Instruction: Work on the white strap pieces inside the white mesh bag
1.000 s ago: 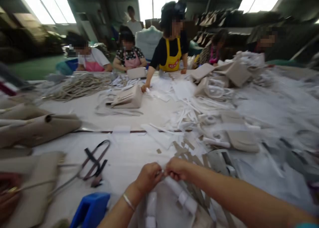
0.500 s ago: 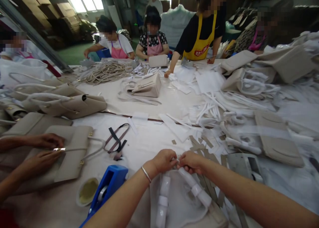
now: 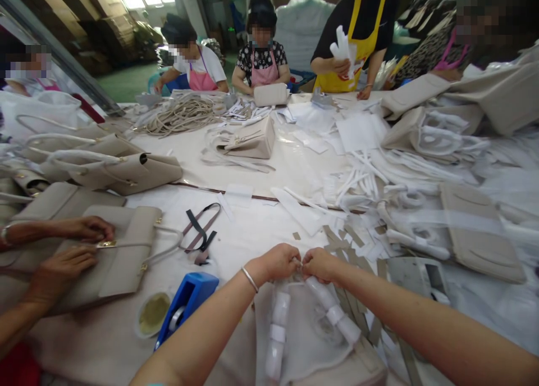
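Observation:
My left hand [image 3: 283,261], with a bangle at the wrist, and my right hand [image 3: 319,264] meet at the top of a bag handle [image 3: 333,312]. Both are closed, fingertips pinching its middle; the exact spot between them is mostly hidden. White foam wrapping, banded with tape, covers the handle's two sides below my fingers. Under it lies a beige handbag [image 3: 364,366], partly covered by a thin translucent white sheet [image 3: 309,346]. A blue tape dispenser [image 3: 196,290] stands left of my left forearm.
At left, a co-worker's hands [image 3: 69,257] work at the clasp of another beige handbag [image 3: 126,262]. Nearby are a small round dish [image 3: 152,314] and dark straps [image 3: 202,234]. A grey tape dispenser [image 3: 415,276], beige strips [image 3: 347,296] and a flat bag [image 3: 480,234] lie right.
Across the table, the person in the yellow apron has lifted a bunch of white strips off the surface. My hands stay pinched together at the handle; the view has shifted slightly.

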`<action>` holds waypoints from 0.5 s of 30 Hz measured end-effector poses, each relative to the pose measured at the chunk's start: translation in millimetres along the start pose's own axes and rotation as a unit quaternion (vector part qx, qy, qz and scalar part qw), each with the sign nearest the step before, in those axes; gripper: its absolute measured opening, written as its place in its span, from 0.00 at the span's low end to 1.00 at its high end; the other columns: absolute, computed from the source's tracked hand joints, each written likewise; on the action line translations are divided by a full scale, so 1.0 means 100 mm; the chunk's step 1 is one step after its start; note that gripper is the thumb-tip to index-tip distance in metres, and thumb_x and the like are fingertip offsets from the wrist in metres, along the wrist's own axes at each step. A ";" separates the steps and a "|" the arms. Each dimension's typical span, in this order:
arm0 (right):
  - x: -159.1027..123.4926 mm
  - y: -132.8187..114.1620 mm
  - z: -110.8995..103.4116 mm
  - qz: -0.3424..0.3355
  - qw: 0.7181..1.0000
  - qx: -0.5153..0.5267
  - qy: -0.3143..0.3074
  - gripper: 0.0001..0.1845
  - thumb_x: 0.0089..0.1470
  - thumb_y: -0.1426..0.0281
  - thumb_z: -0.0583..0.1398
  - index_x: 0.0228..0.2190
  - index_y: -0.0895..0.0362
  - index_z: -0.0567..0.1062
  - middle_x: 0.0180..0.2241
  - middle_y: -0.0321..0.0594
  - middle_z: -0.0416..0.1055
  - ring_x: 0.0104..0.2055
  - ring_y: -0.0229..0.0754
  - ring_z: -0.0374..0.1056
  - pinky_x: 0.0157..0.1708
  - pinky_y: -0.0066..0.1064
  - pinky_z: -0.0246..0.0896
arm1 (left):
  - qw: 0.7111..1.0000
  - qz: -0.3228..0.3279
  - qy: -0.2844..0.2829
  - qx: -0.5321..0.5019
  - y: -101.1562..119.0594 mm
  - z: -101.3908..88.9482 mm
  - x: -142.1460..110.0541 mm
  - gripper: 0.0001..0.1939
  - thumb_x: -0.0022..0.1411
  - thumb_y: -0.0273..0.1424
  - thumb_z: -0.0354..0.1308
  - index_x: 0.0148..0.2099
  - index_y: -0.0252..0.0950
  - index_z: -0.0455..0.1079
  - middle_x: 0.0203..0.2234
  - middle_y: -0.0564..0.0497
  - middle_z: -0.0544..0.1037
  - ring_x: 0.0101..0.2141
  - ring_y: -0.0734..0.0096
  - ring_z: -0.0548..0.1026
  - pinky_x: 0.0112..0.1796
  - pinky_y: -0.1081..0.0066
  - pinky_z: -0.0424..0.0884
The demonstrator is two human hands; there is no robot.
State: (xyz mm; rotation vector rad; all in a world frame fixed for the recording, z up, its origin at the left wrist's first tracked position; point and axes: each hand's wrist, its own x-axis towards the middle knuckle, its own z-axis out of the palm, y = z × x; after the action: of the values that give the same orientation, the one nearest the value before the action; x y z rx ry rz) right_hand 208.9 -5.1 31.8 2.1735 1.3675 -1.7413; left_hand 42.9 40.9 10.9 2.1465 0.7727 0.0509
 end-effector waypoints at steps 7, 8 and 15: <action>0.10 0.02 0.13 -0.124 0.965 -0.200 0.115 0.05 0.47 0.69 0.63 0.26 0.60 0.76 0.27 0.45 0.76 0.32 0.44 0.70 0.26 0.29 0.52 | 1.000 -0.003 -0.016 -0.001 -0.02 -0.01 0.05 0.12 0.53 0.25 0.54 0.38 0.35 0.77 0.32 0.49 0.81 0.34 0.68 0.75 0.37 0.72 0.69; 0.10 0.03 0.13 -0.129 0.963 -0.203 0.119 0.07 0.47 0.68 0.63 0.27 0.60 0.77 0.28 0.45 0.76 0.33 0.45 0.70 0.27 0.29 0.53 | 1.000 -0.005 -0.016 -0.007 -0.03 0.00 0.05 0.12 0.54 0.25 0.54 0.38 0.35 0.77 0.32 0.50 0.81 0.33 0.69 0.75 0.36 0.72 0.69; -0.03 0.13 -0.14 -0.134 0.976 -0.114 0.125 0.11 0.47 0.68 0.64 0.36 0.56 0.80 0.31 0.39 0.78 0.33 0.40 0.70 0.30 0.27 0.56 | 0.999 0.000 0.011 -0.043 -0.12 0.03 0.00 0.12 0.56 0.27 0.54 0.40 0.34 0.77 0.32 0.49 0.81 0.32 0.70 0.74 0.36 0.73 0.69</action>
State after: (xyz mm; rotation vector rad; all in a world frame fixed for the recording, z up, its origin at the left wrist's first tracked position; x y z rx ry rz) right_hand 228.3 -7.0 33.3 2.2210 1.8934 -1.3230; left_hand 37.9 44.5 -0.1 2.0675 0.7694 0.1059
